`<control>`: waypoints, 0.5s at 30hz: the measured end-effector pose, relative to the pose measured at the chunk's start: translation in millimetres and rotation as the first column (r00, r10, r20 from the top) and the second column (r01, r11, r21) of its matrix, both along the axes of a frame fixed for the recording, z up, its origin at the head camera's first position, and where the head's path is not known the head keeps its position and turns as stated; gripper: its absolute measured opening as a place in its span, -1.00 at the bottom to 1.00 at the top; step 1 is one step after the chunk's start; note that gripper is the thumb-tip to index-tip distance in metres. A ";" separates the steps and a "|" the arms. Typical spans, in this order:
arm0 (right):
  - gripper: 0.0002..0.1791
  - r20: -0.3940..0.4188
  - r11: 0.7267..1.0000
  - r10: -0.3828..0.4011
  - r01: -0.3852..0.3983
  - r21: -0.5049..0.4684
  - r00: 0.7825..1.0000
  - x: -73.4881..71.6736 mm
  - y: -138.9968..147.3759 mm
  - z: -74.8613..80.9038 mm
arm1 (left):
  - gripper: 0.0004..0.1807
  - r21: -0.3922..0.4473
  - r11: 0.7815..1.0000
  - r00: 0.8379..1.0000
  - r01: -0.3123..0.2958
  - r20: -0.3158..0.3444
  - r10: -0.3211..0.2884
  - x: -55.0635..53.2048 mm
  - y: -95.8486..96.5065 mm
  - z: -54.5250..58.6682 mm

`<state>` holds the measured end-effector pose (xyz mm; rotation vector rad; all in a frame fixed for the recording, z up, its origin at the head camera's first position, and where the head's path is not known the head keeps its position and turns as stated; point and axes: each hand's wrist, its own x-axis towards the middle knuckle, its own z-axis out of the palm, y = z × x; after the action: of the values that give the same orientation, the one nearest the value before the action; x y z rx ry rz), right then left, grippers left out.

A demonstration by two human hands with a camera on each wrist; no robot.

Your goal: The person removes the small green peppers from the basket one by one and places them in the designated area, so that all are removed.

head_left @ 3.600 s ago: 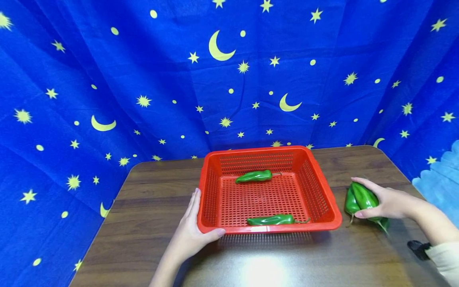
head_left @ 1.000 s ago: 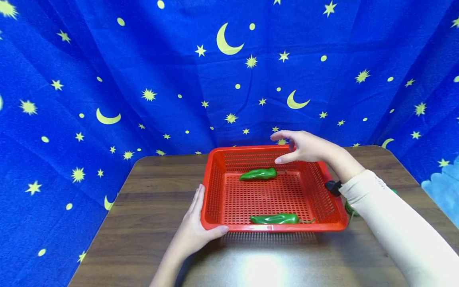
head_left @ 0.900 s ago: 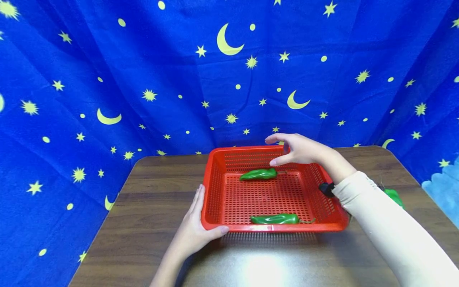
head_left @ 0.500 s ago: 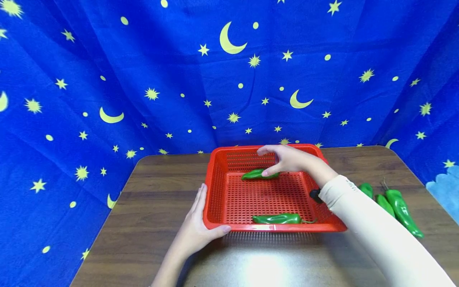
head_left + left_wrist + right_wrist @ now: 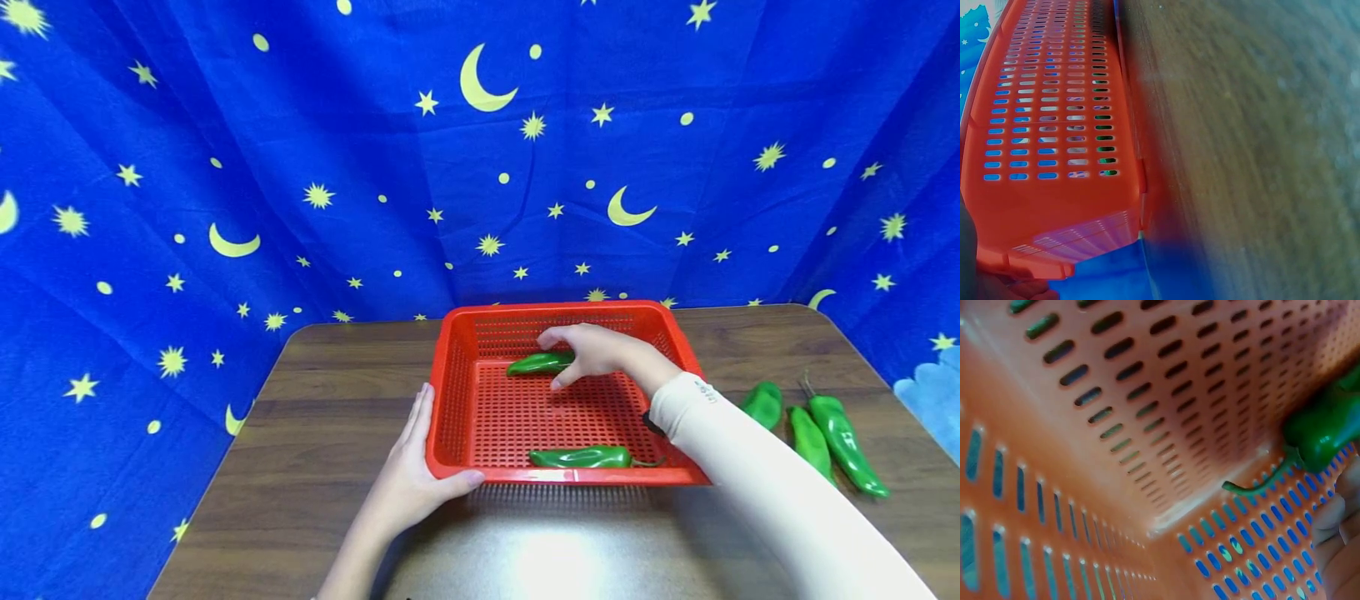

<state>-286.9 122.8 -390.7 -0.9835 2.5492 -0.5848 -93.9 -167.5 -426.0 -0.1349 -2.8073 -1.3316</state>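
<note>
A red plastic basket (image 5: 487, 476) with slotted walls stands on the table. Two long green peppers lie in it: the far pepper (image 5: 536, 364) near the back wall and the near pepper (image 5: 581, 457) along the front. My right hand (image 5: 596, 348) reaches in over the far pepper, thumb and fingers spread to either side and its stem end hidden. In the right wrist view, that pepper (image 5: 1319, 440) is beside my fingertips (image 5: 1329, 514). My left hand (image 5: 408, 471) rests at the basket's front left corner, straight fingers along the side and thumb on the front rim.
Three more green peppers lie on the wooden table (image 5: 330, 417) right of the basket: one pepper (image 5: 762, 403) partly behind my sleeve, a middle pepper (image 5: 810, 442) and an outer pepper (image 5: 847, 446). A blue curtain (image 5: 337, 125) hangs behind the table.
My right hand has let go of the peppers on the right, swung left over the basket and come down around the far pepper. My left hand has stayed at the corner.
</note>
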 end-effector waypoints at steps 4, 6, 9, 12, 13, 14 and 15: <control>-0.22 0.015 1.000 -0.015 0.015 0.018 1.000 1.0 -1.1 -1.9 | 0.43 -0.005 1.000 1.000 -0.003 0.007 0.003 0.6 0.1 0.9; -0.24 0.010 1.000 -0.015 0.014 0.018 1.000 0.8 -1.0 -2.8 | 0.43 -0.007 1.000 1.000 -0.003 0.008 0.003 0.5 0.1 0.9; -0.28 -0.002 1.000 -0.003 0.003 0.016 1.000 0.3 -1.1 -3.7 | 0.43 -0.011 1.000 1.000 -0.005 0.004 0.005 0.5 -0.1 0.6; -0.29 -0.008 1.000 0.003 -0.003 0.023 1.000 0.2 -1.3 -4.6 | 0.44 -0.001 1.000 1.000 -0.004 -0.001 0.004 0.7 -0.1 0.2; -0.29 -0.015 1.000 0.010 -0.009 0.029 1.000 0.2 -1.3 -5.0 | 0.44 0.003 1.000 1.000 -0.002 -0.003 0.002 0.8 -0.1 0.0; -0.29 -0.022 0.999 0.019 -0.018 0.038 1.000 0.4 -1.2 -5.5 | 0.44 0.008 1.000 1.000 -0.002 -0.003 0.002 0.8 -0.1 -0.1; -0.29 -0.028 0.998 0.026 -0.025 0.052 0.999 0.6 -0.9 -6.0 | 0.44 0.012 1.000 1.000 -0.001 -0.004 0.001 0.5 -0.1 -0.5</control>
<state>-286.4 121.9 -396.6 -1.0120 2.5591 -0.4992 -93.4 -167.7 -426.6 -0.1352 -2.7956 -1.3460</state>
